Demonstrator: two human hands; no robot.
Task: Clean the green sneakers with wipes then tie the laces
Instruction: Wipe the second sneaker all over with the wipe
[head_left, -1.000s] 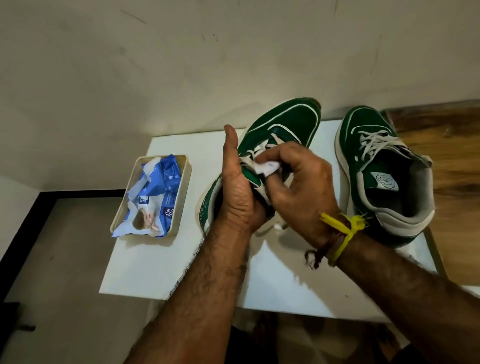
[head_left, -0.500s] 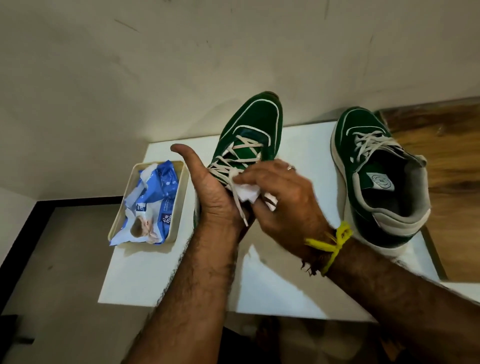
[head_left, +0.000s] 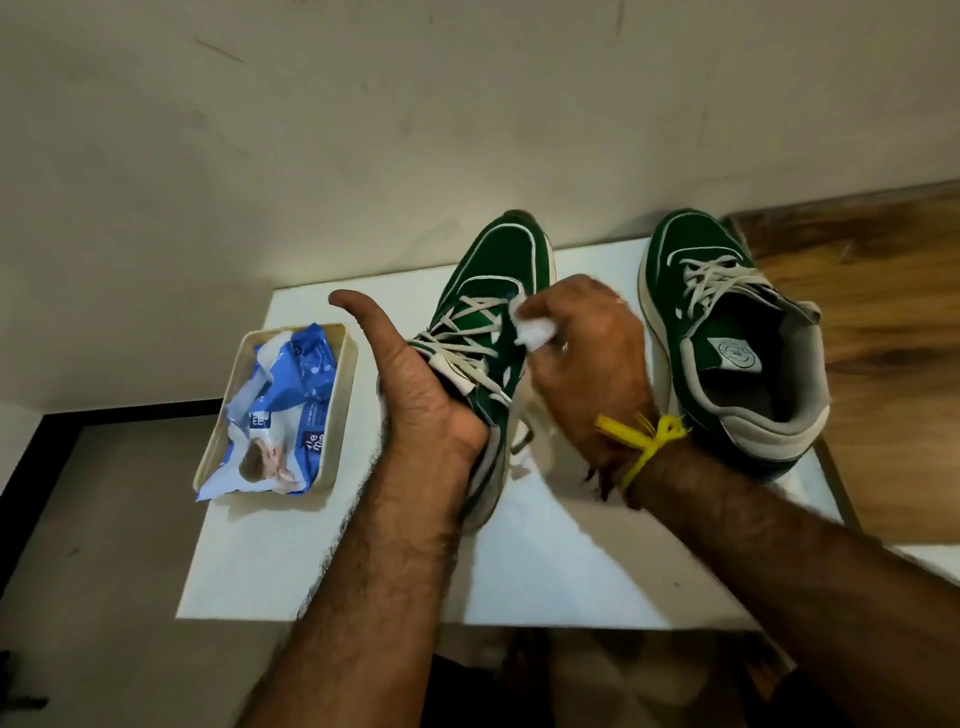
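Two green sneakers sit on a white table (head_left: 519, 571) set against a pale wall. Near the table's left edge lies a shallow cream tray (head_left: 340, 415), and in it a crumpled blue and white wipes pack (head_left: 283, 410) whose lower corner hangs over the tray's near rim. Just right of the tray, the left hand (head_left: 431, 395) grips the left sneaker (head_left: 498, 270) at its heel and collar, fingers hidden behind the shoe, thumb stuck out straight toward the table's far left corner. This sneaker is tilted, its toe raised past the table's far edge toward the wall, its heel low near the middle of the table. Its white laces (head_left: 462, 343) cross loosely over the tongue, and one end trails down toward the surface. The right hand (head_left: 582, 358) is clenched around a bunched white wipe (head_left: 535, 330), pressing it against the shoe's right side by the upper eyelets; this hand is slightly blurred. A yellow thread (head_left: 644, 439) is knotted around the right wrist, with a darker thread beside it. The right sneaker (head_left: 727, 332) stands flat near the table's right edge, apart from both hands, toe at the far edge, opening toward the camera, laces untied. Beyond the right edge shows a wooden surface (head_left: 883, 312).
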